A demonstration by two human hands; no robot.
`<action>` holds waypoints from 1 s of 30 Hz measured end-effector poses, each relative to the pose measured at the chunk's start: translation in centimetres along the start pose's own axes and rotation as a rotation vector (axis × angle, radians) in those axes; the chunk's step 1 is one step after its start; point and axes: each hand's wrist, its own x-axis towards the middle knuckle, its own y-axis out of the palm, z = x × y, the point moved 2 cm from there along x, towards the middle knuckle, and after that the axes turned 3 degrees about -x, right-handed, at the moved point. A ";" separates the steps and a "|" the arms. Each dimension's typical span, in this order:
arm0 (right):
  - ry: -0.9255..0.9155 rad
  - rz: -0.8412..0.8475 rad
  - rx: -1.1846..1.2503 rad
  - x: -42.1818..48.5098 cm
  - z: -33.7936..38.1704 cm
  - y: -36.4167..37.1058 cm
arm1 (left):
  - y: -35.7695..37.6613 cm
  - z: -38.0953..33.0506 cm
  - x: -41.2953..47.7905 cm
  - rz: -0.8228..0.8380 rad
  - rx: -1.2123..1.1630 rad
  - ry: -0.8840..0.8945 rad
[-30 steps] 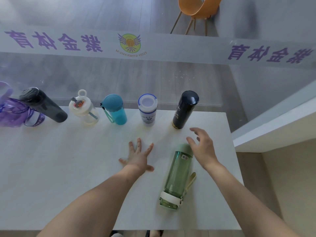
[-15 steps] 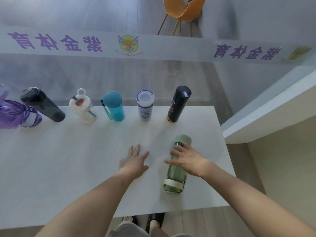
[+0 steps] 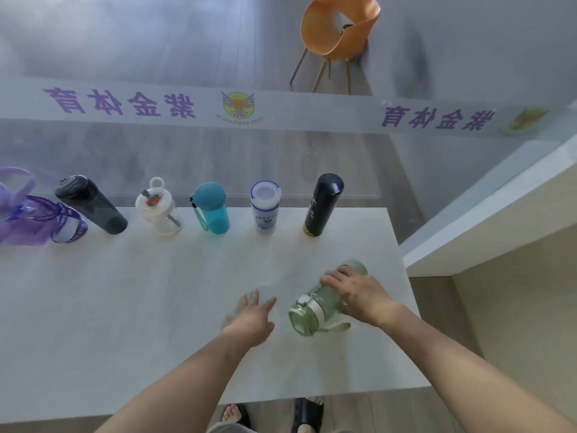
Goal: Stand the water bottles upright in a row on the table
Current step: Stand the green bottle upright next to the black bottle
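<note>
A green see-through bottle [image 3: 315,310] is tilted above the white table [image 3: 125,307] at the front right, its white-ringed end toward me. My right hand [image 3: 359,295] is closed around its middle. My left hand [image 3: 251,317] rests flat on the table just left of it, fingers apart. Along the far edge stands a row: a purple bottle [image 3: 22,217], a black bottle [image 3: 90,204], a clear bottle with a white lid [image 3: 157,207], a teal bottle [image 3: 212,207], a white bottle [image 3: 265,207] and a dark navy flask [image 3: 323,204].
The table's right edge lies close to the green bottle, with a beige ledge [image 3: 499,220] beyond it. A glass wall with purple lettering runs behind the row. An orange chair [image 3: 338,29] stands past the glass. My sandalled feet [image 3: 281,414] show under the front edge.
My right hand came down onto the lying green bottle, closed on it and has lifted and turned it. My left hand stayed flat on the table.
</note>
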 end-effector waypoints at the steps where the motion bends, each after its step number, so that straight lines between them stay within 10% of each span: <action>1: 0.077 -0.034 0.088 -0.2 -0.7 -0.2 | -0.1 -0.6 0.1 0.004 0.004 -0.003; 16: 0.759 -0.485 0.940 -1.4 -10.4 0.0 | -0.7 -9.8 4.5 -0.051 -0.025 -0.013; 30: 0.628 -0.657 1.213 -1.2 -9.7 3.8 | 1.6 -10.8 7.4 -0.066 0.140 -0.079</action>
